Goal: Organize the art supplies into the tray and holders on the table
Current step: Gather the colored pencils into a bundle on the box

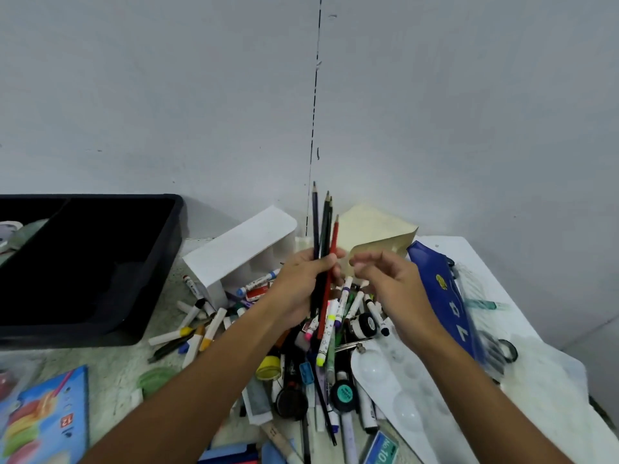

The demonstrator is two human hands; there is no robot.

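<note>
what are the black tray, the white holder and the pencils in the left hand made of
Black tray: likely moulded plastic, matte, with rounded rim.
White holder: matte, flat-sided; plastic or card, can't tell.
Pencils, gripped by the left hand: seemingly painted wood, sharpened tips bare.

A pale grey wall (167,95) fills the upper part of the view, meeting a second wall (469,112) at a corner. A thin dark dashed line (314,105) runs vertically down that corner, with a few small dark marks beside it. The table top (110,363) is a pale, speckled, greenish surface, and a white sheet (542,390) covers its right end, reaching the table's right edge.
</note>
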